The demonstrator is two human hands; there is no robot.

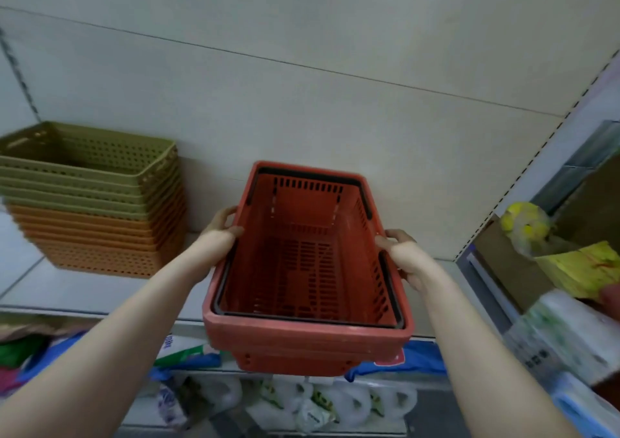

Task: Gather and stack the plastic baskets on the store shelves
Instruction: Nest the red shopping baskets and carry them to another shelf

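We read no clear writing; our left hand (221, 233) and right hand (401, 253) curl fingers around the red basket (307, 266) rims at centre, green-and-orange stacked baskets (97, 199) sitting left.

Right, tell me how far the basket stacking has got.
Done: a nested stack of green baskets over orange baskets sits on the shelf. In hand: the left hand and right hand grip nested red baskets by the rims. Left: setting them down on the shelf.

arms: both bare to frame edge, no sleeves visible
left hand (223, 228): bare, no glove or ring seen
right hand (401, 253): bare, no glove, wrist unadorned
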